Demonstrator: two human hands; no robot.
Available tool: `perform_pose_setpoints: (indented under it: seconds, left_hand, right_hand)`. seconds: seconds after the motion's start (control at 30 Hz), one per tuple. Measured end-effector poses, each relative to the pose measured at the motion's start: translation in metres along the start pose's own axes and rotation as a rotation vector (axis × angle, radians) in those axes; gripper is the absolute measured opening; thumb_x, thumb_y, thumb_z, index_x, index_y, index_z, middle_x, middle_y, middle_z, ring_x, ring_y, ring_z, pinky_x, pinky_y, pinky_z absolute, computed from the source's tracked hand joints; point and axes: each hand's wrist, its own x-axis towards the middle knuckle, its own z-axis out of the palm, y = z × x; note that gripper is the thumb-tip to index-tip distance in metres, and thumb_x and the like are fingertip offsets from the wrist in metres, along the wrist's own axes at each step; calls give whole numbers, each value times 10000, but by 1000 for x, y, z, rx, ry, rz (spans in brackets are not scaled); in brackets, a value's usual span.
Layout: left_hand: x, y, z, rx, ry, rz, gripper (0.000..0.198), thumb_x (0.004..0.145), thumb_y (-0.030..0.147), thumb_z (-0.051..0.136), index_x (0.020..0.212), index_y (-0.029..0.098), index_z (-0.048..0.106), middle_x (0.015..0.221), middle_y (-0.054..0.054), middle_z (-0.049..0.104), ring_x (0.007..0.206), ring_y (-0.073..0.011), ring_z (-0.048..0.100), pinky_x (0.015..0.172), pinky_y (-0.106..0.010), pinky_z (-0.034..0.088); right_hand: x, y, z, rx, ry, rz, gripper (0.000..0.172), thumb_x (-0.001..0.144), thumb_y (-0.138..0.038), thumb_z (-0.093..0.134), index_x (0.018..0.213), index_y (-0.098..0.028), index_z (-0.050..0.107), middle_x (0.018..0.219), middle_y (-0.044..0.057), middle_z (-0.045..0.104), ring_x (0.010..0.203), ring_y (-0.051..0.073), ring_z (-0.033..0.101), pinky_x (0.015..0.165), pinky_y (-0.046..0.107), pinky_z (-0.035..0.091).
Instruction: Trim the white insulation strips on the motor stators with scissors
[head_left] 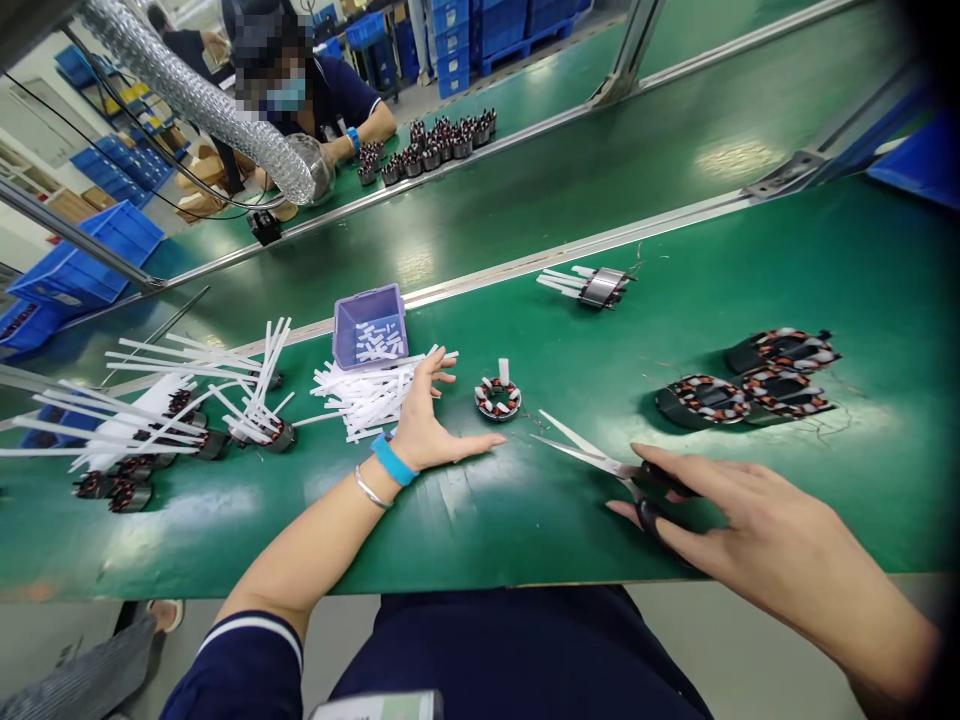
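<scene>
My left hand (427,420) lies flat on the green bench with fingers spread, its fingertips on a heap of short white strips (367,395). Just right of it sits a small wound stator ring (498,397) with one white strip standing in it. My right hand (720,505) rests over the black handles of a pair of scissors (592,455), whose open blades point left toward the ring. The fingers lie on the handles, loosely curled.
A small purple box (370,325) of strips stands behind the heap. Stators with long white strips (187,410) crowd the left. Another stator (596,287) lies farther back, flat wound stators (750,385) at right. A person works across the conveyor (315,95) beside small stators (435,145).
</scene>
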Motion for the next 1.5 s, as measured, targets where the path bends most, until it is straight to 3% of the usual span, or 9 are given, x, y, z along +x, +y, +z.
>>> perform_pose_setpoints:
  seconds: [0.17, 0.27, 0.37, 0.5, 1.03, 1.13, 1.33, 1.4, 1.5]
  left_hand:
    - [15, 3, -6, 22, 1, 55, 796, 465, 686, 813, 1015, 166, 566, 940, -67, 583, 727, -149, 518, 627, -294, 448]
    - [34, 6, -3, 21, -146, 31, 747, 441, 704, 807, 912, 172, 577, 744, 12, 528, 628, -117, 454, 582, -264, 396]
    - [46, 8, -6, 12, -352, 2, 539, 573, 616, 791, 774, 190, 529, 584, 74, 434, 541, -86, 405, 539, -233, 315]
    - [49, 12, -9, 80, -415, -9, 519, 607, 568, 786, 671, 198, 427, 550, 82, 433, 523, -78, 384, 532, -228, 269]
    - [53, 19, -8, -85, -551, 17, 173, 801, 252, 607, 662, 153, 579, 573, 27, 556, 523, -66, 457, 527, -196, 345]
    - [60, 15, -32, -73, -442, -24, 167, 797, 277, 626, 695, 146, 615, 605, 13, 598, 548, -76, 494, 553, -202, 389]
    - [86, -25, -123, 431, -111, -237, 261, 670, 278, 755, 870, 138, 661, 781, -37, 670, 626, -122, 543, 641, -261, 447]
    - [88, -25, -128, 467, -105, -255, 429, 606, 316, 815, 956, 127, 655, 865, -59, 674, 628, -121, 539, 653, -276, 456]
    - [81, -5, -95, 211, -327, -179, 603, 605, 455, 823, 1068, 128, 619, 839, -40, 661, 603, -104, 532, 619, -260, 447]
  right_hand:
    - [17, 2, 2, -172, -138, -142, 351, 905, -423, 487, 1084, -165, 643, 778, 63, 723, 641, 229, 660, 622, 362, 471]
    - [33, -6, 2, -288, -194, -217, 329, 948, -337, 419, 1043, -104, 632, 735, 78, 705, 578, 206, 633, 607, 344, 435]
    - [46, -15, 0, -363, -207, -291, 323, 947, -315, 411, 994, -84, 631, 648, 61, 662, 501, 187, 581, 582, 336, 382]
    - [59, -23, -3, -430, -213, -352, 306, 937, -285, 385, 932, -91, 622, 584, 32, 606, 464, 191, 553, 560, 340, 326]
    - [68, -31, 1, -492, -270, -447, 178, 871, -144, 467, 716, -168, 553, 575, 15, 586, 442, 174, 532, 555, 321, 309]
    - [63, -33, -4, -493, -210, -383, 220, 898, -153, 414, 755, -165, 581, 552, 15, 575, 417, 182, 533, 499, 320, 291]
    - [26, -18, -18, -460, -207, -170, 393, 971, -432, 328, 916, -159, 606, 573, 55, 611, 475, 260, 588, 477, 347, 336]
    - [16, -11, -18, -433, -219, -78, 461, 953, -552, 324, 926, -180, 593, 591, 51, 619, 475, 263, 588, 458, 345, 319]
    - [17, -6, -13, -387, -279, 27, 507, 907, -647, 324, 867, -210, 578, 585, 45, 606, 461, 257, 577, 440, 330, 275]
